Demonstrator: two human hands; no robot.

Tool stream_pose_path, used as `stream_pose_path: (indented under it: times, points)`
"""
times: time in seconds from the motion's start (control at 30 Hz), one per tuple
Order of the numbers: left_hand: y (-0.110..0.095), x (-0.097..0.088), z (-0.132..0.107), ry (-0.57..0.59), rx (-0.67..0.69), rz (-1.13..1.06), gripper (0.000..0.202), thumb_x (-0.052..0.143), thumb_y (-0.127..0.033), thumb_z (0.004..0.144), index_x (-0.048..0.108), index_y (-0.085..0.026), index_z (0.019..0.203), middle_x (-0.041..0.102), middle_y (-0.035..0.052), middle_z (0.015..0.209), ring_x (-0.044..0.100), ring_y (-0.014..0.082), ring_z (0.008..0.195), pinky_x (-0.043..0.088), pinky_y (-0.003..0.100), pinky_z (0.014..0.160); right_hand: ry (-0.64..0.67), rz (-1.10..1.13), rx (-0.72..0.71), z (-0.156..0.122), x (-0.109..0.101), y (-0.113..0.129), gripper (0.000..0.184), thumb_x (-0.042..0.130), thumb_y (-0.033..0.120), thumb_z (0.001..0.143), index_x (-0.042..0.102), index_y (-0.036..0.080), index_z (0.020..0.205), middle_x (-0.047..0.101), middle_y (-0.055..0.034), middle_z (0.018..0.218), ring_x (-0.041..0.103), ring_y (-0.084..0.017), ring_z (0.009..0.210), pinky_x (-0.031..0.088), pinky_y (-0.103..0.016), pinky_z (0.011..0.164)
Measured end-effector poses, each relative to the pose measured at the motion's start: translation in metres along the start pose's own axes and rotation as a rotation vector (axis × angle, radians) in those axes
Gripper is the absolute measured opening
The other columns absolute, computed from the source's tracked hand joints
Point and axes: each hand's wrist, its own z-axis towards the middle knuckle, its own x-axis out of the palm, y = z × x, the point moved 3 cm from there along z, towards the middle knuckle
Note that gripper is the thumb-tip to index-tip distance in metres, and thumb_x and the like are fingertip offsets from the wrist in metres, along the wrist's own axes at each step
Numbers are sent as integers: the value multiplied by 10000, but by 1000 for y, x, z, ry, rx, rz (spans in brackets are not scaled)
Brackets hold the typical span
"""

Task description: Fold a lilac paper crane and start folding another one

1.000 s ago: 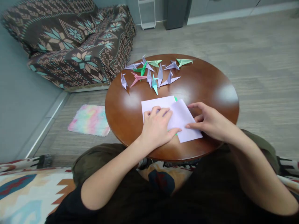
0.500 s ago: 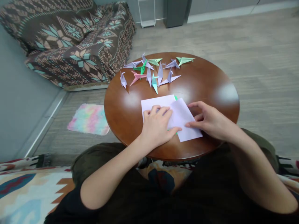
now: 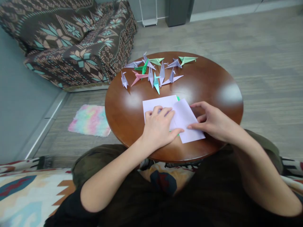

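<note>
A pale lilac paper sheet (image 3: 186,121) lies tilted on top of a small stack of paper (image 3: 157,103) near the front of the round brown table (image 3: 213,85); a green sheet edge peeks out beneath. My left hand (image 3: 159,127) lies flat on the stack, fingers spread, pressing it down. My right hand (image 3: 213,121) rests on the right side of the tilted sheet, thumb and fingertips pinching its edge. Several folded paper cranes (image 3: 155,71) in lilac, green, pink and teal sit at the table's far side.
A sofa under a patterned brown throw (image 3: 71,41) stands at the back left. A pastel mat (image 3: 90,120) lies on the floor left of the table. A patterned rug (image 3: 26,189) is at lower left. A white rack (image 3: 149,12) stands by the far wall.
Both hands stay on the paper almost unmoved; only the view has shifted slightly.
</note>
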Motion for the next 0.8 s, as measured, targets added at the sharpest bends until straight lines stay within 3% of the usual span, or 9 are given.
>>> stream_pose_path:
  times: [0.8]
  points:
    - [0, 1, 0, -9, 11, 4, 630, 691, -626, 889, 634, -193, 1343, 647, 94, 1471, 499, 355, 1318, 414, 536, 960, -17, -28, 5, -1, 0, 2, 736, 852, 296, 661, 524, 232, 1316, 695, 24, 622, 646, -225, 543, 417, -272, 428]
